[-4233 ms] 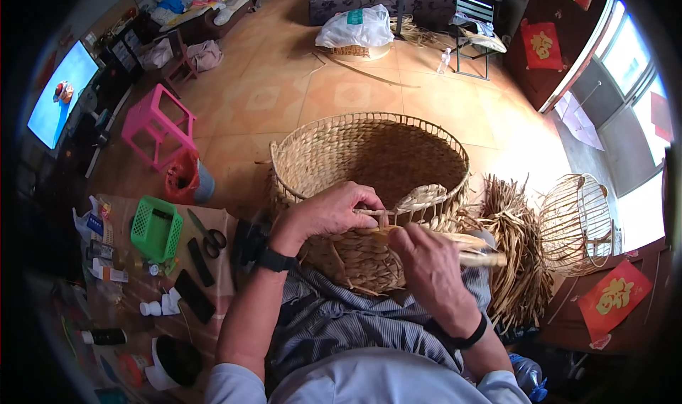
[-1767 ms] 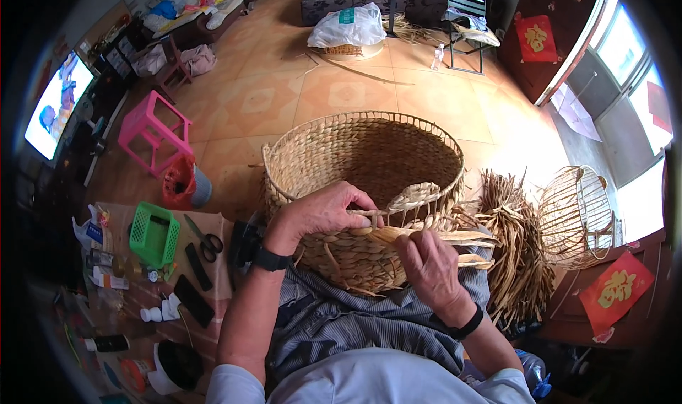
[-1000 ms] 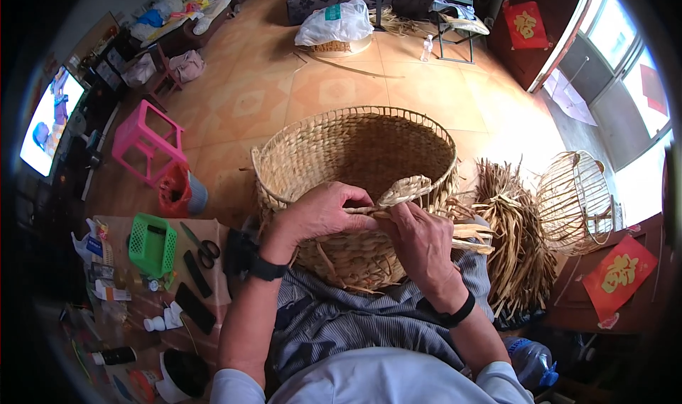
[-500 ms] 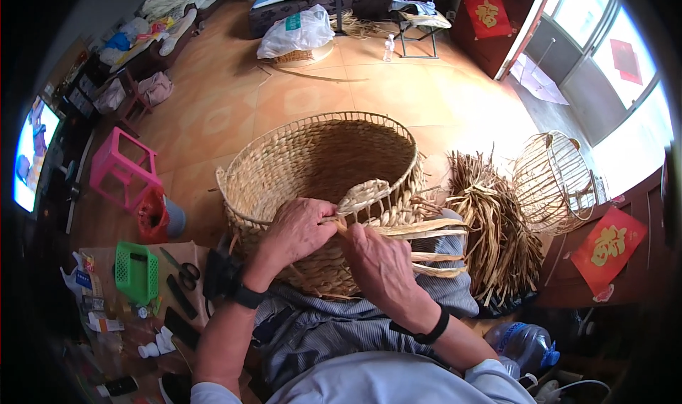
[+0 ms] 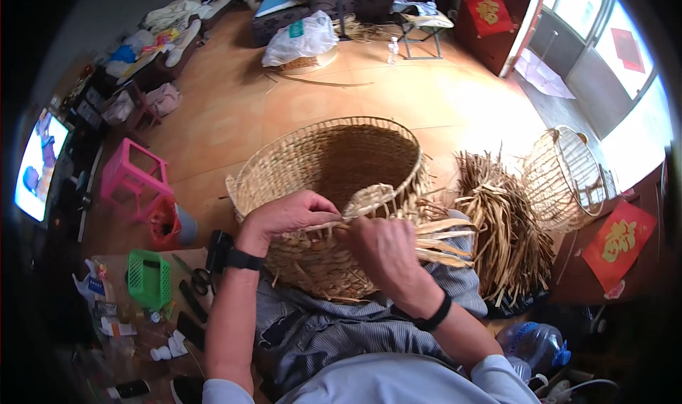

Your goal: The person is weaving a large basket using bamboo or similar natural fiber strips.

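In the head view, a large round woven basket [image 5: 284,169] is sitting in the middle, directly in front of the person's lap, its mouth facing up and its near wall resting against the striped cloth [image 5: 341,333] over the legs. The left hand [image 5: 288,216] is holding the near side of the rim, its thumb and forefinger pinching the basket there. The right hand [image 5: 387,255] is lying just beside it, over the outer side of the near wall, its fingers curling inward; the fingertips are hiding from sight, so I cannot tell whether they are pinching a strand. Pale strips [image 5: 444,244] are fanning out to the right from behind this hand. Just above its knuckles, a plaited hump [image 5: 368,199] is standing along the rim. Both wrists are wearing black bands [image 5: 245,260].

To the right, a bundle of dried stalks [image 5: 501,233] is spreading downward, and an openwork frame [image 5: 550,184] is tilting beside it. At lower right, a large clear bottle [image 5: 533,343] is lying on its side. To the left, a pink stool [image 5: 114,164] is standing near a red-lined bin [image 5: 165,221]. Below them, a table [image 5: 193,257] is carrying a green plastic basket [image 5: 165,283] and scissors [image 5: 201,282]. Farther off, a white plastic bag [image 5: 302,38] is covering a low container, with a folding chair [image 5: 419,20] standing to its right.
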Demonstrator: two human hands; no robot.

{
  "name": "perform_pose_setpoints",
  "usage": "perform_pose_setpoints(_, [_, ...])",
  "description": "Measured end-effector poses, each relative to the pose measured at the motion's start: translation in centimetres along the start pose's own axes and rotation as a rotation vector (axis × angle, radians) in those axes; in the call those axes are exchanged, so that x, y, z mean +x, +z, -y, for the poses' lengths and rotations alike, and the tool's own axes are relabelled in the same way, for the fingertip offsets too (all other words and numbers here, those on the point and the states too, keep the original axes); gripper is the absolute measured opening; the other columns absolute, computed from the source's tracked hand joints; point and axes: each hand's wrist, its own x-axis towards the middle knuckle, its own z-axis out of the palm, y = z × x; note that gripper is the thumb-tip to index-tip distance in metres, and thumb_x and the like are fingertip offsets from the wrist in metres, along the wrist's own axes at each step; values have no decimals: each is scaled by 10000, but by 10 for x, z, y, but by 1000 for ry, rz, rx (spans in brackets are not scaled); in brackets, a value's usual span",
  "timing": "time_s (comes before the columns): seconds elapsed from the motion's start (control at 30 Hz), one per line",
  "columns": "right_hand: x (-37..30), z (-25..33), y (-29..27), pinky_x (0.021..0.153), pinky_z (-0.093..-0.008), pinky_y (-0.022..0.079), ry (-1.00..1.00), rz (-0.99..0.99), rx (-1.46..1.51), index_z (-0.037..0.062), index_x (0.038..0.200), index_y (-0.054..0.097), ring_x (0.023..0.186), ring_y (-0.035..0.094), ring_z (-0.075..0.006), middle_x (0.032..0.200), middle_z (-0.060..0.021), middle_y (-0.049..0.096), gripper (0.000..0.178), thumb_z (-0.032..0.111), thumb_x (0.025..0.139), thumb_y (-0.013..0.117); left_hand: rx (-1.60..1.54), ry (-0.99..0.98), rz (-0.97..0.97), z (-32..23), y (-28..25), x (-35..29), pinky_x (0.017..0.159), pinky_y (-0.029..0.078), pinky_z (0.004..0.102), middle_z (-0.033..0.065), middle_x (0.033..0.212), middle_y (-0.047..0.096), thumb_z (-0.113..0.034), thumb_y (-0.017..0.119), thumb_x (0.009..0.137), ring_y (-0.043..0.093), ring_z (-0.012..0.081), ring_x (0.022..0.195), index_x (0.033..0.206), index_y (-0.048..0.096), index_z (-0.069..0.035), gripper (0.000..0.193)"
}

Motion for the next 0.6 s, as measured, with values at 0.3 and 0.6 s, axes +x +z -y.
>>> perform_pose_setpoints(0.3, [-10,7,-36,529,-491,445,-46,51,115,68,810,535,569,627,-389,596,-149,599,262,210,968,689,-58,104,61,24,-1,11,789,530,252,34,1113,718,-253,683,1013,639,91,920,1257,694,3,354])
perform_pose_setpoints(0.6, [-27,5,-46,646,-494,450,-11,181,56,84,932,582,645,656,-358,677,-120,645,157,218,960,658,2,228,-4,22,10,28,758,535,295,38,930,738,-246,763,934,649,105,828,1034,748,6,271])
